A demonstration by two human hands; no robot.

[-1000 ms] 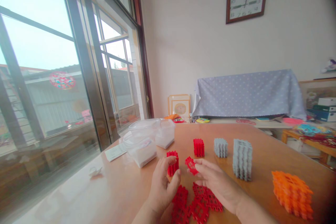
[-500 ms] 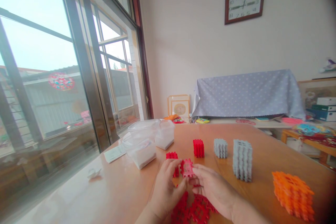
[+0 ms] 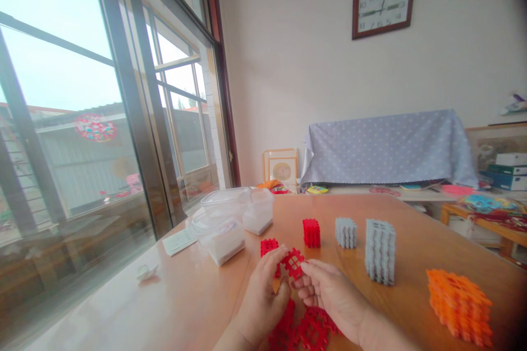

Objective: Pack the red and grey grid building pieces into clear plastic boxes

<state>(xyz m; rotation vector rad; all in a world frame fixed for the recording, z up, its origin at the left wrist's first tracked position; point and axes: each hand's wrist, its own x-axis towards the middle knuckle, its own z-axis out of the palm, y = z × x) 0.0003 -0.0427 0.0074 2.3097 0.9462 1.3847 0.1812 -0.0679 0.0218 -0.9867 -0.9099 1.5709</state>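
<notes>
Tall grey plastic block (image 3: 380,255) on brown wooden table (image 3: 201,296), ribbed red plastic stack (image 3: 269,245) partly behind left hand (image 3: 263,288), its fingers apart, flat red plastic lattice (image 3: 293,264) between hands, pinched by right hand (image 3: 327,288).

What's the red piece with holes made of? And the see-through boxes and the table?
The red piece looks like hard plastic: one even bright colour, with crisp notches and holes. The see-through boxes seem to be thin plastic, slightly cloudy and shiny. The table could be varnished wood or wood-look board: it's warm brown and glossy, with pale window glare.
</notes>
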